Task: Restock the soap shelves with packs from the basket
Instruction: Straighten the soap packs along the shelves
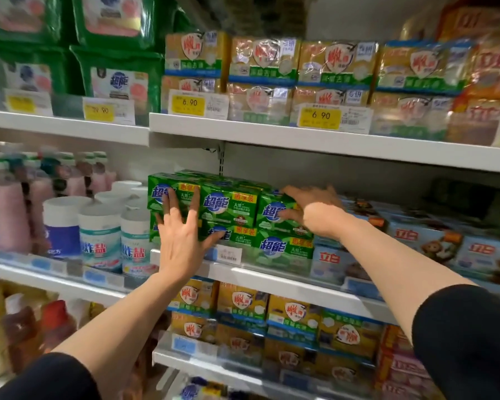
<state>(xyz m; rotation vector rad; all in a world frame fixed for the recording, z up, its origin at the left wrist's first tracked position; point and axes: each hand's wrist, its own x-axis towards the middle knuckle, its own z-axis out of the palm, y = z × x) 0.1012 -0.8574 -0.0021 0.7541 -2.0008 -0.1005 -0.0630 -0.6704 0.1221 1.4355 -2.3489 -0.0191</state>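
Middle shelf (286, 280), centre bay: open headroom above the green soap packs (231, 209) — a dark gap runs up to the underside of the upper shelf (300, 140), wider to the right over the low blue boxes (433, 241). Left flank closed off by white canisters (100, 235) just beside the green stack. Front face of the stack covered by the left hand (182, 241), flat, and the right hand (309, 209) at its right end. Upper shelf packed with yellow packs (335, 62) — no visible gap between them.
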